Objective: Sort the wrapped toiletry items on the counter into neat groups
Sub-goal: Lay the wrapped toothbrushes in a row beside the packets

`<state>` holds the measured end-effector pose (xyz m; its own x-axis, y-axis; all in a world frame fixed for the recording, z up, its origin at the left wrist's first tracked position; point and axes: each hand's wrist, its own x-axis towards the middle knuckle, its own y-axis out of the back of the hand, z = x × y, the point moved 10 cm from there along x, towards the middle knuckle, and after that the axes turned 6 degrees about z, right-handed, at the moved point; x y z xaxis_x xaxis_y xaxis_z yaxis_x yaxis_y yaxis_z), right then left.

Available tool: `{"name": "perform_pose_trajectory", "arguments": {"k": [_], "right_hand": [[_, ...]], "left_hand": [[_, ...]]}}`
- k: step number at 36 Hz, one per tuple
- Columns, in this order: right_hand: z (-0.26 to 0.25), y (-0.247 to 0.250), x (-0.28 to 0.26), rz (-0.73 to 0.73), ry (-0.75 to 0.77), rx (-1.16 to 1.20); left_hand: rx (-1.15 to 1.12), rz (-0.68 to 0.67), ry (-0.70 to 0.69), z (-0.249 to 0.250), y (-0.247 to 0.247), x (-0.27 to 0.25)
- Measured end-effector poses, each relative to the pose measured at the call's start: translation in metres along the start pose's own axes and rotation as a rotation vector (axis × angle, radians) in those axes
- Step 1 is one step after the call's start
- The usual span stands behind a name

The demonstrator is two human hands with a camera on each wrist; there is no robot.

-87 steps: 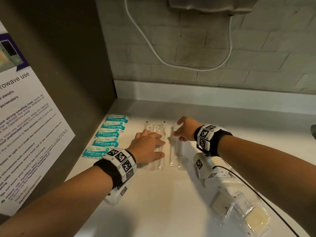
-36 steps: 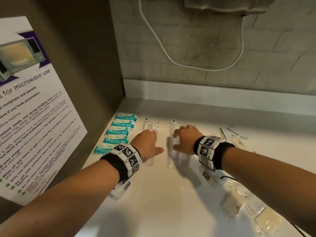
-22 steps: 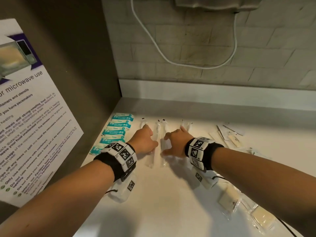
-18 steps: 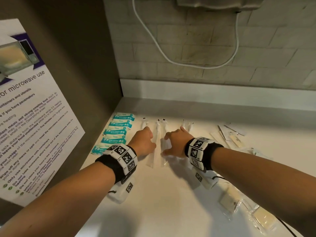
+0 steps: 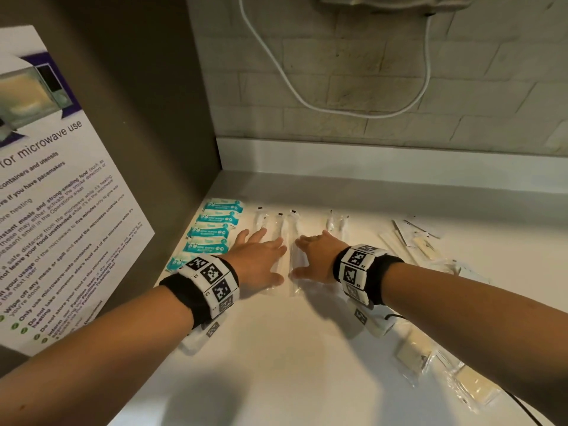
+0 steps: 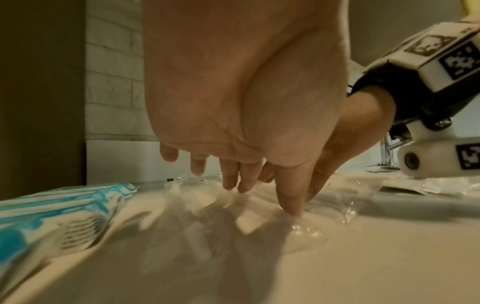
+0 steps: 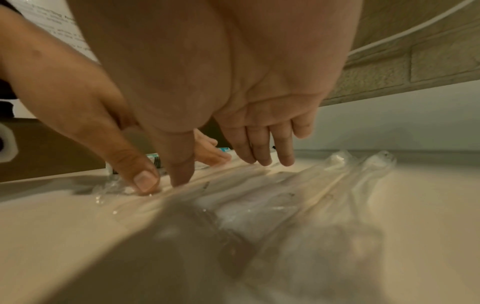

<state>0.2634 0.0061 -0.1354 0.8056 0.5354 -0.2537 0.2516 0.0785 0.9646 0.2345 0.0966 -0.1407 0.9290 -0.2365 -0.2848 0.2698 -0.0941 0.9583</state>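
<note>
Left hand: left hand point(image 5: 257, 259) lies palm down with fingers nearly straight and spread, fingertips point(image 6: 235, 184) and thumb pressing on the long clear-wrapped items point(image 5: 281, 241); it grasps nothing.
Right hand: right hand point(image 5: 316, 256) is likewise flat and released, thumb tip beside the left thumb, fingers point(image 7: 262, 158) touching the clear wrappers; nothing is gripped.
Between the hands: one long clear packet point(image 5: 293, 262) lies in the gap between the two thumbs, running away from the person; two more lie under and just beyond the left fingers.
Under the right palm: more clear packets point(image 7: 298, 191) lie side by side, with another pair just past the fingertips point(image 5: 336, 222).
Left of the left hand: teal-and-white sachets point(image 5: 212, 232) in a column along the side panel, overlapping one another; their print is too small to read.
Right of the right hand: thin flat white packets point(image 5: 412, 238), loosely scattered.
Beside the right forearm: clear pouches holding pale square pieces point(image 5: 412, 355), near the counter point(image 5: 292, 364) edge.
Writing: poster point(image 5: 55, 195) on the left panel shows a microwave picture and reads "for microwave use", with lines such as "Wipe off any mess or spill".
Wristbands: black-and-white square marker blocks point(image 5: 212, 278) on both wrists.
</note>
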Motion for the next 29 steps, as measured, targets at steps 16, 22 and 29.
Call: {"name": "perform_pose_trajectory", "arguments": {"k": [16, 22, 29], "right_hand": [[-0.0086, 0.005, -0.0041, -0.018, -0.047, 0.071], [-0.0087, 0.0064, -0.0054, -0.017, -0.059, 0.081], [-0.0082, 0.0061, -0.0041, -0.02, -0.055, 0.075]], "left_hand": [[-0.088, -0.04, 0.046, -0.0097, -0.0028, -0.0015], [-0.078, -0.048, 0.044, -0.0089, -0.0012, -0.0016], [-0.095, -0.049, 0.065, -0.0103, -0.0013, -0.0002]]}}
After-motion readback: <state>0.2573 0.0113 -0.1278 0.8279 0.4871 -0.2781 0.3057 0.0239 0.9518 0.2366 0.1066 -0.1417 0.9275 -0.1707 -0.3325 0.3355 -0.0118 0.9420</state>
